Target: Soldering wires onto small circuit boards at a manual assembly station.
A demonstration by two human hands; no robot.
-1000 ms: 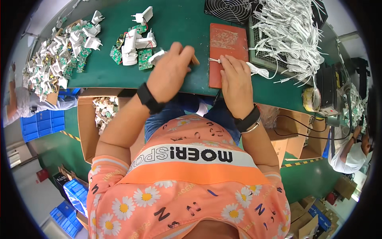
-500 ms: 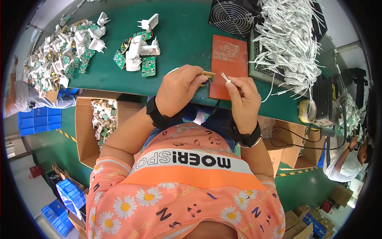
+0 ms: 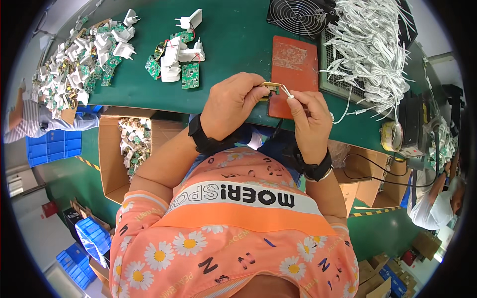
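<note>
My left hand [image 3: 232,105] is closed, pinching a small circuit board [image 3: 272,85] by its side between thumb and fingers. Between the thumb and fingers of my right hand [image 3: 312,123] is the end of a white cable [image 3: 290,95], its two thin wires spread toward the board. The wire tips are at the board's edge; whether they touch it I cannot tell. Both hands are over the near edge of the green table, beside a red-brown mat [image 3: 294,64]. The rest of the cable trails right from my right hand.
Bundled white cables [image 3: 365,54] lie at the right, next to a black fan [image 3: 298,17]. White plug housings with green boards [image 3: 190,76] sit mid-table; a large pile of similar parts [image 3: 84,64] covers the far left. A cardboard box [image 3: 113,164] of parts stands below the edge.
The cable's wire tips have come up to the board's edge, closing the gap between them. The whole view has shifted slightly, with table things appearing higher and farther right.
</note>
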